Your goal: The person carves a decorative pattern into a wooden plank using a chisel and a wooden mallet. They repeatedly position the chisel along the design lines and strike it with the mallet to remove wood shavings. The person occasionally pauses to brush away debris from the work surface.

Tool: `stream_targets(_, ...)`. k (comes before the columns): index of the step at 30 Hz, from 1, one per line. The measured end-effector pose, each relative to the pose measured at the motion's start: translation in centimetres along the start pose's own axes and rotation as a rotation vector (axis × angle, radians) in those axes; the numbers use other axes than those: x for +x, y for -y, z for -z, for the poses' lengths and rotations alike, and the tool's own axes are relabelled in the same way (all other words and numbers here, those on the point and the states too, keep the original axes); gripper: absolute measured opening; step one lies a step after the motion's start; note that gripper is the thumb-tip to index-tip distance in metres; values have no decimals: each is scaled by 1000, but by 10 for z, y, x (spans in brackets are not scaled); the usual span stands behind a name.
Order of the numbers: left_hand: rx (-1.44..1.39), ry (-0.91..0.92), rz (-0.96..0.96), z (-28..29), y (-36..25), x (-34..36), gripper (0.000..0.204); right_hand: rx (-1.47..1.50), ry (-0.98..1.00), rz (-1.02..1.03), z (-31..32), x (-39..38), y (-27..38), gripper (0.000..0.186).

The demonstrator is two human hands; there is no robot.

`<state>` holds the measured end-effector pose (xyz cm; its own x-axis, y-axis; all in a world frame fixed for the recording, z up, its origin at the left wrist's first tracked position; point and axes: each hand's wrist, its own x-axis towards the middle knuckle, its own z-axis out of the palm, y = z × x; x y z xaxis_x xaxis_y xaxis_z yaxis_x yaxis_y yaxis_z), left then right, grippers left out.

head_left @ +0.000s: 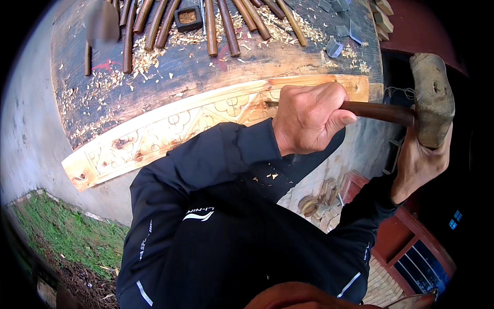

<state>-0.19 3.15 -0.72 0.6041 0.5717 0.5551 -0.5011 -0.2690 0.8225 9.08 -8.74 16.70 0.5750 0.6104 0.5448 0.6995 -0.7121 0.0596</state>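
Note:
A long pale wooden board (pixel 154 135), carved with a row of floral and lattice shapes, lies along the front edge of the bench. My left hand (pixel 311 118) is wrapped round a chisel with a brown wooden handle (pixel 378 110). The chisel's metal end shows just left of the fist, over the carved pattern; whether it touches the wood I cannot tell. On the right, my right hand (pixel 422 162) grips a worn wooden mallet (pixel 434 95), whose head hides most of the fingers. The chisel's butt end meets the side of the mallet head in this view.
Several brown-handled tools (pixel 227 31) lie in a row across the bench (pixel 190 72), among wood shavings (pixel 146 62). A small dark square box (pixel 188 18) sits between them. Bluish clear scraps (pixel 334 48) lie at the far right. Grass (pixel 72 237) shows low on the left.

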Motion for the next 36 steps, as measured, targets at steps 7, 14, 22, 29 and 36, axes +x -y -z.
stream_targets(7, 78, 372, -245, -10, -6, -20, 38, 949, 4, -582, -20, -80, -29, 57)
stream_targets(14, -269, -298, 16, 82, -19, 39, 44, 1557, 110, -1130, -74, -172, -49, 49)
stream_targets(22, -236, -314, 135, 156, -21, 102, 48, 1459, 91, -1012, -87, -183, -40, 48)
stream_targets(29, -194, -403, 150, 158, 5, 121, 54, 1463, 82, -991, -89, -187, -39, 49)
stream_targets(36, -81, -476, 156, 158, 28, 133, 58, 1445, 82, -979, -89, -186, -39, 50)
